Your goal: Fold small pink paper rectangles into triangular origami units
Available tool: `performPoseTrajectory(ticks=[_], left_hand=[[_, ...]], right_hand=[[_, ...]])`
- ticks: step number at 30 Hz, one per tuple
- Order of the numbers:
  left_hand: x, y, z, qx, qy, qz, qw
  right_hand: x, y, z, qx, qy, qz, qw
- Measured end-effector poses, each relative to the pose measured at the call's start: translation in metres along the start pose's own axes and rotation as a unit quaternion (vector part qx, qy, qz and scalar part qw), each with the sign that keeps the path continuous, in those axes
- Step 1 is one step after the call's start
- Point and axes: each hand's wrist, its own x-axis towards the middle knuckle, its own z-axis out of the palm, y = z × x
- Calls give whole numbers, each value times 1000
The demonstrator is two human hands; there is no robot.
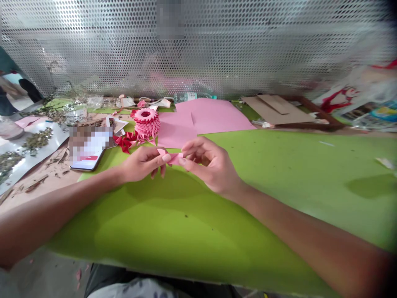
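A small folded strip of pink paper (175, 159) is stretched between my two hands above the green sheet (198, 231). My left hand (144, 162) pinches its left end between thumb and fingers. At the right end, my right hand (211, 163) grips it with thumb and index finger, the other fingers curled loosely behind. Just beyond my left hand stands a ring-shaped stack of folded pink paper pieces (147, 123). Several red folded paper pieces (125, 142) lie beside it. Behind my hands are sheets of pink paper (214, 116).
A phone (92, 151) with a lit screen lies to the left, near dried plant bits (37, 140). A perforated metal panel (124, 49) rises at the back. Brown cardboard (276, 109) and a clear plastic bottle (190, 97) rest along it. A printed plastic bag (350, 95) is at right.
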Motion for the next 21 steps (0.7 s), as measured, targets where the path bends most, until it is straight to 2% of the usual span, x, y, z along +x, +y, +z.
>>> performPoseTrajectory(ticks=[1, 3, 5, 7, 10, 13, 18, 21], left_hand=[[0, 1, 0, 16, 5, -2, 1000], [0, 2, 1, 69, 52, 1, 996], [-1, 3, 2, 130, 104, 18, 986], [-2, 5, 2, 175, 127, 39, 976], [-4, 6, 3, 206, 135, 68, 967], [-4, 8, 4, 216, 130, 90, 964], [-6, 9, 9, 195, 116, 77, 971], [-7, 10, 11, 193, 124, 73, 971]], right_hand=[[0, 1, 0, 5, 1, 9, 1000], [1, 3, 0, 20, 9, 26, 999], [3, 6, -1, 47, 11, 50, 998], [5, 8, -1, 69, -4, 76, 995], [6, 7, 0, 50, -24, 90, 994], [5, 5, 3, 4, 3, 74, 997], [1, 1, 7, -35, 59, 47, 997], [0, 0, 7, -16, 61, 35, 997]])
